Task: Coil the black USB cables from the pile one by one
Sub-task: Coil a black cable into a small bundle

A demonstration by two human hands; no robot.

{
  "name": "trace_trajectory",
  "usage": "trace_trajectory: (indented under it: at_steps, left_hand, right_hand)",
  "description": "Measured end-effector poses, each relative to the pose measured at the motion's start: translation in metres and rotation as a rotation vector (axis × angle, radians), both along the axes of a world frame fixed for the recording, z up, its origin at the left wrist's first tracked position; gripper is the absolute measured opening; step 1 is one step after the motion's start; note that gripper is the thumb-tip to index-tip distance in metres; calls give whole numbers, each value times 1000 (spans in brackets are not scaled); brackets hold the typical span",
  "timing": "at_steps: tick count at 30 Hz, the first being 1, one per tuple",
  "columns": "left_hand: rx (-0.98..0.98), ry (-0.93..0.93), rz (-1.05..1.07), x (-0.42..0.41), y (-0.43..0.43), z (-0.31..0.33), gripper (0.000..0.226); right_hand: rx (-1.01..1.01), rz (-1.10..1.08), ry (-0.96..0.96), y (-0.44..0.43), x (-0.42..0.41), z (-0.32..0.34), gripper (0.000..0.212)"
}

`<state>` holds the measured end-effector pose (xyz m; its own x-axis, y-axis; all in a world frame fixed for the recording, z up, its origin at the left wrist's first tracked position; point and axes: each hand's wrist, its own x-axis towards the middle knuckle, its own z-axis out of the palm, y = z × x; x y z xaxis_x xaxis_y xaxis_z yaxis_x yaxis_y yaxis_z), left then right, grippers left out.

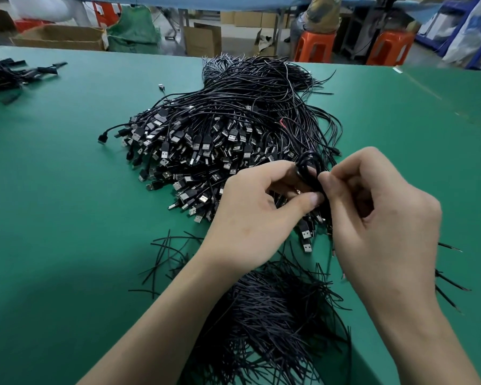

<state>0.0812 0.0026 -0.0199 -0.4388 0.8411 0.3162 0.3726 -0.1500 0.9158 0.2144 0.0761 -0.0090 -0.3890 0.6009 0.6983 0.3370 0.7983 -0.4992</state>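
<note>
Both hands pinch one coiled USB cable (310, 169): L hand (254, 215) thumb under, R hand (378, 218) fingertips alongside, w/ pile (220, 134) just beyond.

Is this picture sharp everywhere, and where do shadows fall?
Head view: pile, left hand and right hand sharp; stools behind softer; soft shadow on the table at lower left; no harsh glare; wide lens stretches the frame's edges.

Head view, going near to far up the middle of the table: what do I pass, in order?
Heap of black ties → left hand and right hand, both pinching one coiled cable → cable pile → far edge of the table → cardboard box on the floor beyond.
</note>
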Motion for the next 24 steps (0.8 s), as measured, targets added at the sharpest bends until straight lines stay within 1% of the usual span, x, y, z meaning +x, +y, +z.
trace_trajectory:
  at_steps: [1,2,5,7,10,12,14,17,21,22,24]
  left_hand:
    - [13,54,34,0,0,-1,10]
    - [34,125,73,1,0,-1,10]
    - [155,356,185,5,2,-3,12]
    - [261,500,205,4,3,-9,13]
    - [392,681,199,-3,2,-17,17]
    - [454,790,233,-8,1,-20,17]
    - [459,821,246,-12,1,-23,16]
    - [428,753,225,-15,1,-26,16]
    - [329,644,154,-11,5,-26,26]
    - [303,612,130,-10,6,-25,29]
    - [231,591,138,-10,7,-24,29]
  right_hand:
    - [-75,23,31,1,0,0,20]
    - [-199,58,96,2,-1,0,21]
    - [-695,235,398,3,-5,-1,24]
    - [-968,319,543,2,-8,-3,25]
    - [-1265,366,650,3,-12,-5,29]
    - [-1400,403,644,2,-13,-5,26]
    - [-1406,406,550,2,-11,-6,23]
    - [-1234,369,389,2,-9,-8,23]
    - [-1122,325,321,8,-6,-8,17]
    - [-1070,285,290,12,-3,-7,13]
    - [-881,177,216,21,5,-2,3]
